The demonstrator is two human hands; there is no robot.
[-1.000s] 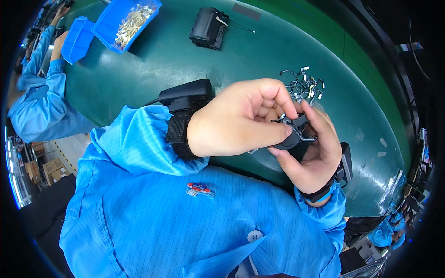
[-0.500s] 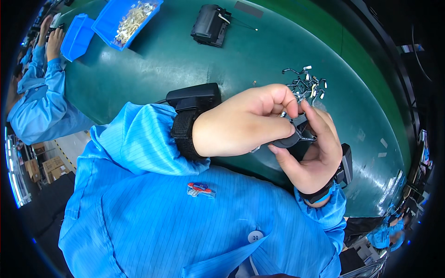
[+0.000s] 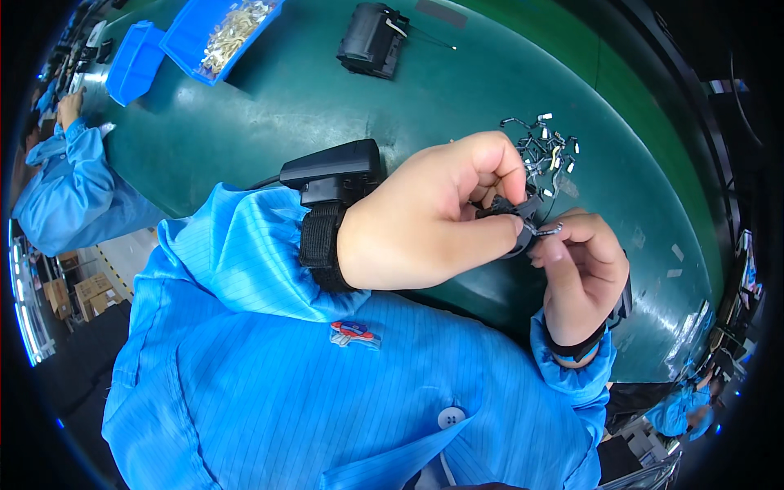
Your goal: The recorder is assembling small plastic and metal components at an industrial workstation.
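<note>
My left hand [image 3: 433,220] is closed around a small black plastic part [image 3: 508,211], held close to my chest above the green table [image 3: 269,114]. My right hand [image 3: 580,273] pinches a small metal clip [image 3: 549,231] with thumb and forefinger, its tip touching the black part. Both wrists carry black strapped devices over blue sleeves. Much of the black part is hidden by my left fingers.
A pile of small metal clips [image 3: 543,151] lies on the table just beyond my hands. A black boxy unit [image 3: 371,39] sits farther back. Two blue bins [image 3: 216,33] stand at the far left, one holding metal pieces. Another person in blue [image 3: 65,188] works at the left.
My right hand has drawn back from under the left and now pinches a metal clip at the black part's edge. My left hand has shifted slightly.
</note>
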